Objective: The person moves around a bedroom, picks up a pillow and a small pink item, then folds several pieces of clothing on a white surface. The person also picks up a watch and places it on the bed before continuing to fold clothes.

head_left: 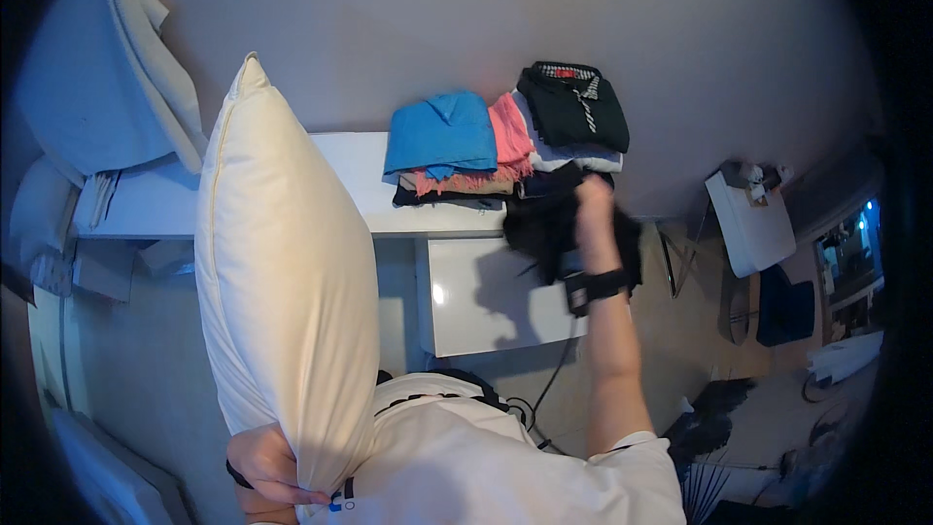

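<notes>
My left hand (268, 461) grips the lower edge of a cream pillow (291, 270), which stands upright against my white shirt. Out to the right, my right hand (596, 208), slightly blurred, holds a bunched black cloth (543, 230) that hangs over the edge of a white table (342, 168). Just behind the cloth are two stacks of folded clothes. The left stack has a blue garment (441, 135) on top, with pink fringed fabric (510, 127) beneath it. A dark collared shirt (576, 109) tops the right stack. My fingertips on the black cloth are not clearly visible.
Below the table is a white glossy surface (481, 306), seemingly a drawer unit. A light cloth (95, 80) drapes at the upper left. Further right stand a small white table (754, 226) and a dark blue chair (786, 306). A black cable (557, 372) runs down beside my right arm.
</notes>
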Demonstrator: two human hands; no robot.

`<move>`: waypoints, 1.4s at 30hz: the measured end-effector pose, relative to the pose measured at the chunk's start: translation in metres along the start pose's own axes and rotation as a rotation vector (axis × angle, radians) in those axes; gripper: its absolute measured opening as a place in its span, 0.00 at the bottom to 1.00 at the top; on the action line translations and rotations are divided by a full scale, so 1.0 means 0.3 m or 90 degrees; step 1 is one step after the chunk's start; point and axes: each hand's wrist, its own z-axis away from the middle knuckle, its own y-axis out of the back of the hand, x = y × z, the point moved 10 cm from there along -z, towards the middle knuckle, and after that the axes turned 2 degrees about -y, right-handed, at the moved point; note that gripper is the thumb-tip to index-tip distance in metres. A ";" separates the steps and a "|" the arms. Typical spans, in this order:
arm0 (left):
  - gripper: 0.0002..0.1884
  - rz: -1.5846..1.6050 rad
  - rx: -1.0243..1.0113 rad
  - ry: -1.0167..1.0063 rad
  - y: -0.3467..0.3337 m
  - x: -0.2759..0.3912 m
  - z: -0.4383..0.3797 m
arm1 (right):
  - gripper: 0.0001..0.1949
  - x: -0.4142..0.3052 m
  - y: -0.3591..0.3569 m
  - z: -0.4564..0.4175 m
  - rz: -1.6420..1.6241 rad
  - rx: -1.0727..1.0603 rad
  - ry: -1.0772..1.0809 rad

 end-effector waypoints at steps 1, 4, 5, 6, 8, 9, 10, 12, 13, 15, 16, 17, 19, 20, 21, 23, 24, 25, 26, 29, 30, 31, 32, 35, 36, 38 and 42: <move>0.06 -0.018 -0.018 -0.026 -0.003 0.008 0.008 | 0.07 0.095 -0.118 0.060 0.197 -0.093 0.141; 0.06 -0.040 -0.027 -0.060 0.006 0.002 0.059 | 0.08 0.513 -0.322 0.290 0.555 -0.302 0.157; 0.06 -0.048 -0.005 -0.043 0.011 -0.001 0.078 | 0.11 0.654 -0.390 0.384 0.498 -0.387 -0.203; 0.06 -0.052 0.010 -0.030 0.010 0.010 0.090 | 0.13 0.629 -0.485 0.503 0.509 -0.602 -0.300; 0.06 -0.062 0.044 -0.006 0.017 0.020 0.095 | 0.13 0.588 -0.571 0.427 0.575 -0.493 -0.117; 0.06 -0.062 0.050 0.001 0.018 0.026 0.094 | 0.14 0.479 -0.576 0.348 0.556 -0.366 -0.106; 0.06 -0.063 0.058 0.009 0.019 0.030 0.092 | 0.15 0.438 -0.603 0.242 0.522 -0.281 0.016; 0.06 -0.063 0.057 0.020 0.029 0.021 0.090 | 0.20 0.314 -0.583 0.082 0.540 -0.113 0.198; 0.06 -0.060 0.049 0.025 0.031 0.015 0.094 | 0.23 0.232 -0.563 0.031 0.596 -0.035 0.266; 0.06 -0.078 0.095 0.051 0.028 0.028 0.106 | 0.23 0.216 -0.676 -0.047 0.691 -0.046 0.313; 0.06 -0.081 0.103 0.056 0.031 0.026 0.108 | 0.22 0.241 -0.688 -0.085 0.726 -0.083 0.311; 0.06 -0.083 0.110 0.060 0.031 0.028 0.112 | 0.21 0.266 -0.696 -0.121 0.761 -0.118 0.308; 0.06 -0.079 0.118 0.065 0.030 0.026 0.120 | 0.18 0.324 -0.691 -0.182 0.751 -0.177 0.297; 0.06 -0.078 0.119 0.068 0.033 0.022 0.120 | 0.15 0.319 -0.689 -0.207 0.712 -0.172 0.318; 0.06 -0.077 0.125 0.068 0.039 0.020 0.116 | 0.11 0.293 -0.691 -0.222 0.672 -0.167 0.339; 0.06 -0.071 0.114 0.077 0.046 0.015 0.116 | 0.08 0.273 -0.600 -0.260 0.397 -0.152 0.242; 0.06 -0.069 0.113 0.074 0.050 0.007 0.115 | 0.07 0.255 -0.545 -0.286 0.262 -0.139 0.198; 0.06 -0.068 0.112 0.078 0.054 0.001 0.111 | 0.03 0.220 -0.496 -0.283 0.151 -0.132 0.112; 0.06 -0.064 0.106 0.077 0.058 -0.001 0.102 | 0.02 0.227 -0.396 -0.283 -0.015 -0.094 -0.037; 0.06 -0.068 0.109 0.085 0.052 -0.008 0.103 | 0.09 -0.014 -0.196 -0.187 -0.352 0.047 -0.082; 0.06 -0.063 0.091 0.085 0.046 -0.012 0.104 | 0.12 -0.104 -0.085 -0.148 -0.347 0.093 -0.078; 0.06 -0.056 0.075 0.081 0.049 -0.024 0.087 | 0.15 -0.167 0.003 -0.118 -0.381 0.071 -0.090; 0.06 -0.026 0.014 0.061 0.077 -0.079 0.059 | 0.16 -0.272 0.185 -0.074 -0.291 0.042 0.014; 0.07 -0.025 -0.056 0.049 0.073 -0.067 -0.035 | 0.15 -0.280 0.441 -0.159 0.141 -0.013 0.115; 0.08 -0.007 -0.062 0.081 0.073 -0.076 -0.041 | 0.15 -0.265 0.491 -0.140 0.004 0.057 0.004; 0.09 0.001 -0.074 0.088 0.072 -0.105 -0.046 | 0.15 -0.370 0.522 -0.025 -0.223 -0.002 -0.031; 0.10 0.021 -0.168 0.089 0.041 -0.132 -0.078 | 0.16 -0.361 0.720 0.063 -0.290 0.148 -0.017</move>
